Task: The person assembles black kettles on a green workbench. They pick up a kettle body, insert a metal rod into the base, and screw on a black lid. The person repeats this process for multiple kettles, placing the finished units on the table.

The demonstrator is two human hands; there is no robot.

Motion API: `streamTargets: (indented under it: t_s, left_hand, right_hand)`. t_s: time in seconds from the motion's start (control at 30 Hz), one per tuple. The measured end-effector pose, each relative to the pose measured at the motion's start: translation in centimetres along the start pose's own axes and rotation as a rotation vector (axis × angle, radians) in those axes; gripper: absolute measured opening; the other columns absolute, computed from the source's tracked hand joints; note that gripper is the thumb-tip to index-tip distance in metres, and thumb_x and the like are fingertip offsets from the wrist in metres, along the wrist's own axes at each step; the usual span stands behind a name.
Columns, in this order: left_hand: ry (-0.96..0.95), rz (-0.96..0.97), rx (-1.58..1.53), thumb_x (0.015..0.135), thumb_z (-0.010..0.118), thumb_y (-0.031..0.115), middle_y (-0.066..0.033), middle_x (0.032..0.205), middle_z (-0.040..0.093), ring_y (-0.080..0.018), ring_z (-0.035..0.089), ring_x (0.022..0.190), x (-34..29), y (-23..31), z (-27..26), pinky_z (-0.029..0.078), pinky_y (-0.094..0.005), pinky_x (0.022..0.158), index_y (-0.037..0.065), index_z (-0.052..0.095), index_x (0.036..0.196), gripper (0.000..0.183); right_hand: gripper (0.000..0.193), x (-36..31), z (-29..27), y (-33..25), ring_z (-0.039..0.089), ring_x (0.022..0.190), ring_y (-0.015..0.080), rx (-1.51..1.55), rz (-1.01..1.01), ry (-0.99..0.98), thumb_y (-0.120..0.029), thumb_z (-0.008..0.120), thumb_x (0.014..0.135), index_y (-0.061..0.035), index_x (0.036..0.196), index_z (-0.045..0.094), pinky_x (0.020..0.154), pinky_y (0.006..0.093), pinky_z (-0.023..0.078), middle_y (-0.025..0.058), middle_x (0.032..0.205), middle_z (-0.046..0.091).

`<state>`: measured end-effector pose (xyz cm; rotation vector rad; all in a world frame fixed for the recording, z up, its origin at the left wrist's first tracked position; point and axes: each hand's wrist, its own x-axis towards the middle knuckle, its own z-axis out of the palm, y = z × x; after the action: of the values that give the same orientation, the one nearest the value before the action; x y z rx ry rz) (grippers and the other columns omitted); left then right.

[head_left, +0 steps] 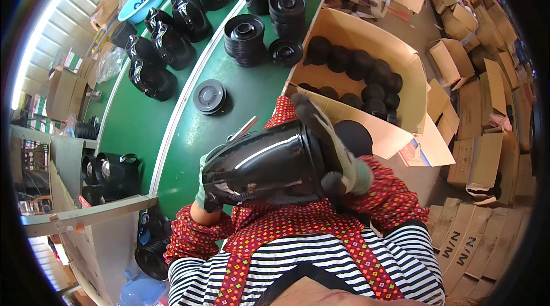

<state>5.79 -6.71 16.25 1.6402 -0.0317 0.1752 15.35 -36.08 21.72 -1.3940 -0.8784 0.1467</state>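
Note:
A glossy black jug (260,166) lies sideways in front of my chest, held up off the table between both hands. My left hand (201,191), in a pale green glove, supports its left end; most of those fingers are hidden behind the jug. Around its right end, my right hand (338,157) grips with a grey glove with dark fingertips, thumb and fingers on opposite sides of the rim. A round black part (352,136) shows just beyond the right glove. Past the jug, a thin pale strip with a red tip (246,127) sticks up.
On the green table (189,163) stand several black jugs (152,77), stacks of black round lids (244,40) and a flat black disc (209,97). An open cardboard box (412,77) with black round parts sits at the right. Flattened cartons (470,243) lie beyond; a blue basin (141,1) is far left.

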Motion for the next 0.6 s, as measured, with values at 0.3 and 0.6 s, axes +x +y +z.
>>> streamTargets:
  t_s: [0.3,0.6]
  left_hand:
    - [0.077,-0.035,0.024,0.080,0.090,0.022,-0.0225,0.127,0.072,-0.0262,0.074,0.110,1.1,4.0,0.9,0.059,-0.0422,0.098,-0.008,0.069,0.121,0.054]
    - [-0.131,0.601,0.671,0.077,0.091,0.016,-0.0315,0.132,0.067,-0.0380,0.076,0.109,2.8,6.4,2.0,0.062,-0.0407,0.092,-0.007,0.070,0.115,0.049]
  right_hand:
    - [0.089,-1.5,-0.1,1.9,0.059,0.135,0.0307,0.638,0.455,0.115,-0.071,0.043,0.105,0.0007,0.157,0.042,0.120,0.0466,0.040,0.0209,0.154,0.054]
    - [0.078,-3.9,-1.4,3.5,0.053,0.141,0.0262,1.115,0.740,0.163,-0.055,0.049,0.109,-0.0024,0.163,0.032,0.121,0.0438,0.040,0.0186,0.155,0.051]
